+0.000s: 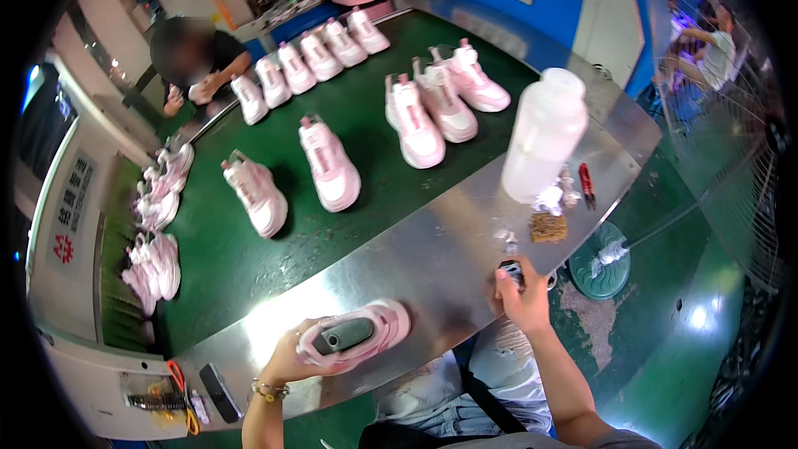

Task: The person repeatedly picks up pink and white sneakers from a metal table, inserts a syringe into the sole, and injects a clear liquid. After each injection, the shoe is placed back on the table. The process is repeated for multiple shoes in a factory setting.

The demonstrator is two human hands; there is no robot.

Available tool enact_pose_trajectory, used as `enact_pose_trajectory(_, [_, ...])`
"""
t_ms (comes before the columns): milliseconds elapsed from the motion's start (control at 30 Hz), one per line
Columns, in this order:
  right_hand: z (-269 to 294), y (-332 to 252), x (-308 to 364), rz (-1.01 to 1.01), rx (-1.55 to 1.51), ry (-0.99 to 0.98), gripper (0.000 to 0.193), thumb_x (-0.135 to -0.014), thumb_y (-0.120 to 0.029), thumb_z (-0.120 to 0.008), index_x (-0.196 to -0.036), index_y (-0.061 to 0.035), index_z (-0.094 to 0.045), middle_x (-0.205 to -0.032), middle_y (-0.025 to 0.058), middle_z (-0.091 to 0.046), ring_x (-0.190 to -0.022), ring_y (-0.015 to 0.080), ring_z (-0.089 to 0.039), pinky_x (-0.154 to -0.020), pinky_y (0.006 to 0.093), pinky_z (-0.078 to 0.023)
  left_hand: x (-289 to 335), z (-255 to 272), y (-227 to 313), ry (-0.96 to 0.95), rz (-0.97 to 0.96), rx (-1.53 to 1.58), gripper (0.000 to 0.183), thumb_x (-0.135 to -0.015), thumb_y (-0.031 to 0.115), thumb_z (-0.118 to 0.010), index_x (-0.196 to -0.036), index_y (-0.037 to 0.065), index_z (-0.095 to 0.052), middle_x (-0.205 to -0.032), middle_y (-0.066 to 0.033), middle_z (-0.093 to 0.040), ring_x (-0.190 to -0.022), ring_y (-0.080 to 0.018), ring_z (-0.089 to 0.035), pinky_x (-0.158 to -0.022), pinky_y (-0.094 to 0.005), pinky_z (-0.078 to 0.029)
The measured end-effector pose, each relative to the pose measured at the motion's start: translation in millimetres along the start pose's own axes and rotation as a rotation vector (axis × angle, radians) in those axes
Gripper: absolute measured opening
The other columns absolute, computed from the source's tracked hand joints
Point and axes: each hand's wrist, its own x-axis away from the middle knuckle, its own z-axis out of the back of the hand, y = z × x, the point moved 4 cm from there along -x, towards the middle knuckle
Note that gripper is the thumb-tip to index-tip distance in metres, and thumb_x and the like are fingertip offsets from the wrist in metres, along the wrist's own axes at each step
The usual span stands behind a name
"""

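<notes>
My left hand [291, 357] is wrapped round the heel end of a pale pink sneaker [378, 341], tilted above the near metal edge of the table. A grey-green insert with a round hole, like a shoe last [347, 334], fills its opening. To the right, my right hand [525, 303] is closed round a small black-and-silver object [511, 273] at the table's edge; its kind I cannot make out. Just beyond that hand are white scraps [506, 239] and a brown sponge-like block [549, 228].
Several pink sneakers stand on the green belt [216, 283]. A white plastic bottle [544, 137] and red-handled snippers [588, 186] stand at right. Orange-handled scissors [177, 376] and a phone [220, 392] lie at near left. A co-worker [199, 58] sits across; a fan [723, 116] stands at right.
</notes>
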Motion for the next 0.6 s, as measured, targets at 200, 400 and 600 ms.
enact_pose_trajectory(200, [13,11,13,-0.002,0.062,-0.011,0.036,-0.078,-0.037,-0.064,-0.097,-0.0070,-0.059,-0.050,0.0098,-0.051,-0.043,0.0165,-0.051,-0.047,0.0312,-0.042,37,9,-94,0.343,0.131,0.040,0.070,-0.061,0.036,-0.078,-0.112,-0.003,-0.050,-0.112,-0.0131,-0.052,-0.100,-0.0252,-0.054,-0.084,-0.0364,-0.045])
enact_pose_trajectory(400, [26,-14,15,0.070,0.105,-0.085,0.027,-0.082,-0.029,-0.062,-0.098,-0.0074,-0.058,-0.053,0.0054,-0.057,-0.049,0.0144,-0.059,-0.049,0.0260,-0.045,61,-10,-77,0.562,0.208,0.296,0.052,-0.089,0.035,-0.048,-0.127,-0.001,-0.042,-0.117,-0.0165,-0.052,-0.105,-0.0238,-0.049,-0.091,-0.0356,-0.038])
enact_pose_trajectory(600, [38,-25,21,0.092,0.085,-0.112,0.036,-0.079,-0.038,-0.062,-0.098,-0.0079,-0.059,-0.046,0.0102,-0.048,-0.045,0.0240,-0.054,-0.045,0.0322,-0.041,-28,-1,48,0.879,-0.255,0.602,0.065,-0.069,0.044,-0.069,-0.110,-0.003,-0.050,-0.108,-0.0106,-0.050,-0.099,-0.0227,-0.051,-0.086,-0.0351,-0.041])
